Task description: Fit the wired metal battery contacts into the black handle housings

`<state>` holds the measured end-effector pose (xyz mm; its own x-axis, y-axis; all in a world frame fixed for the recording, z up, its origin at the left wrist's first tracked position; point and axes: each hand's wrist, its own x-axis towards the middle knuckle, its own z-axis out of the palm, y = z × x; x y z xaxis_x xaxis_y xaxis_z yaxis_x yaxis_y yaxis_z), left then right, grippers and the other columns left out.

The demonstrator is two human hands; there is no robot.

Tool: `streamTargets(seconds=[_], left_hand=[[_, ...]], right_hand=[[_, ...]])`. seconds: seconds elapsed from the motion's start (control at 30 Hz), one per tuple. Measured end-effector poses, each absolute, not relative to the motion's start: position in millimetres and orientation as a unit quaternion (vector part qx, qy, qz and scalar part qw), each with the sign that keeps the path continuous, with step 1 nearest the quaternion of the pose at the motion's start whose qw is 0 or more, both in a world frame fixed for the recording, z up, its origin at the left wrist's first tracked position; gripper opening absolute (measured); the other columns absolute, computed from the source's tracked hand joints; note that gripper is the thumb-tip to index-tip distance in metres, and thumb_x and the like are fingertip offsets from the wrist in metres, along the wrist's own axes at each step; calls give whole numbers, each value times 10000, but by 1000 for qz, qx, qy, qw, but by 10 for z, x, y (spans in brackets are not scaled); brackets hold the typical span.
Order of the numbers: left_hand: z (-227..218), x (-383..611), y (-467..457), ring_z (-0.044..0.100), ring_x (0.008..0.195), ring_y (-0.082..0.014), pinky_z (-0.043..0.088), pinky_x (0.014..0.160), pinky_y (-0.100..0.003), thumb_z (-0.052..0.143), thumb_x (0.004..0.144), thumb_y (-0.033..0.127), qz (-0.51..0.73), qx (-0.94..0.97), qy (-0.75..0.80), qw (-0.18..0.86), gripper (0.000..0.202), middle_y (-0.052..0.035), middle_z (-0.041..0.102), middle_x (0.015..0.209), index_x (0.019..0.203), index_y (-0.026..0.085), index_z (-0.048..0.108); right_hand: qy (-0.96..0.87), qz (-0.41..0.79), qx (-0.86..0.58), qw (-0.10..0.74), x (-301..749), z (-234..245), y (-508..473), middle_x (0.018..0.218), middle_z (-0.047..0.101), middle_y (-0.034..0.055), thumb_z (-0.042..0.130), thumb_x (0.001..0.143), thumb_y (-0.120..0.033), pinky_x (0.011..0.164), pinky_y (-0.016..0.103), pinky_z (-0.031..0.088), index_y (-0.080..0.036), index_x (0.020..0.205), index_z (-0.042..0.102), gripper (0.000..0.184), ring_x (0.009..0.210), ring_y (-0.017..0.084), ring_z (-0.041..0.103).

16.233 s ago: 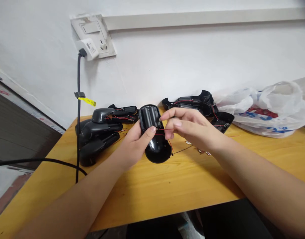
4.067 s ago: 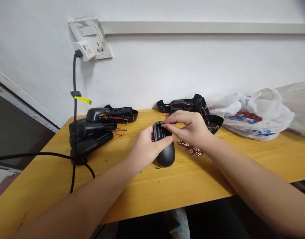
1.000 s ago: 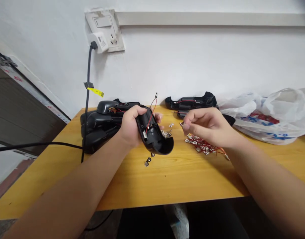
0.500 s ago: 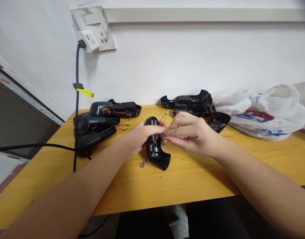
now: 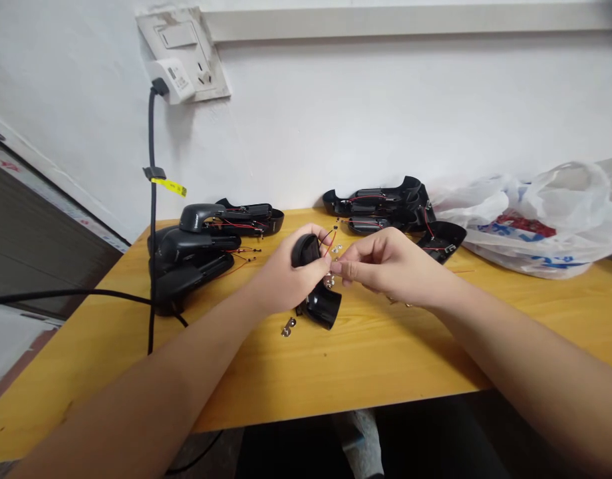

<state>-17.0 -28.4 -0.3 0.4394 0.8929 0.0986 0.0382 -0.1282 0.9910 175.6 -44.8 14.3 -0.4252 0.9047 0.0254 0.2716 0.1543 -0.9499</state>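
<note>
My left hand (image 5: pixel 285 274) wraps over a black curved plastic housing (image 5: pixel 324 307), with its thumb across the middle. The housing's curved open end points toward me. Thin red wire (image 5: pixel 332 244) sticks up beside the left thumb. My right hand (image 5: pixel 388 265) is closed in a pinch, its fingertips meeting the left thumb tip at the housing's right side. What it pinches is too small and too covered to make out. Small shiny metal pieces (image 5: pixel 288 326) lie on the table left of the housing, and more small metal pieces (image 5: pixel 337 249) lie behind the hands.
Several black housings (image 5: pixel 201 249) with red wires are stacked at the left, and more wired housings (image 5: pixel 386 205) lie by the wall. A white plastic bag (image 5: pixel 545 223) sits at the right. A dark cable (image 5: pixel 153 199) hangs from the wall socket (image 5: pixel 186 56) across the yellow table (image 5: pixel 366 372).
My left hand has rolled further over the housing, and its thumb now covers the middle part. My right hand has stayed close, its fingers still pinched at the left thumb.
</note>
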Motion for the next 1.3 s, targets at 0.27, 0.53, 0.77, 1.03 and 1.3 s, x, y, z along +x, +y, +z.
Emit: streamTargets(seconds=[0.27,0.53,0.77,1.03,1.3], left_hand=[[-45,-149,-418,668,937,-178,549,933,-342,660,909,358,586,616,285,443,201,-30,665,946,1009,227,545],[-31,-177,-384,726,1022,-186,592,927,-338,881,658,103,610,751,126,220,583,-16,737,1091,998,258,434],[-54,-177,-316,729,1010,-176,600,960,-356,912,634,111,608,766,82,190,637,-21,734,1116,1050,256,452],[-54,-162,-325,727,1032,-185,595,960,-359,918,635,136,591,779,60,199,613,-50,730,1103,1051,224,476],[-70,-167,-349,722,999,-174,613,892,-338,877,683,138,577,776,78,242,545,-54,720,1125,1043,227,477]], right_hand=[[-588,533,-451,409,1616,154,-607,408,443,-58,687,802,-224,360,218,175,-167,585,628,232,348,46,296],[-560,541,-392,490,1542,121,-655,538,497,-45,703,785,-225,448,206,257,-150,609,589,223,482,52,350],[-586,513,-380,499,1529,110,-698,626,537,-11,721,814,-259,516,229,310,-136,668,626,213,572,81,402],[-596,492,-384,506,1525,66,-695,641,551,-7,709,790,-203,510,230,337,-146,704,621,135,569,88,427],[-617,494,-378,481,1544,97,-690,605,502,-37,676,773,-167,469,204,309,-151,698,587,117,533,70,404]])
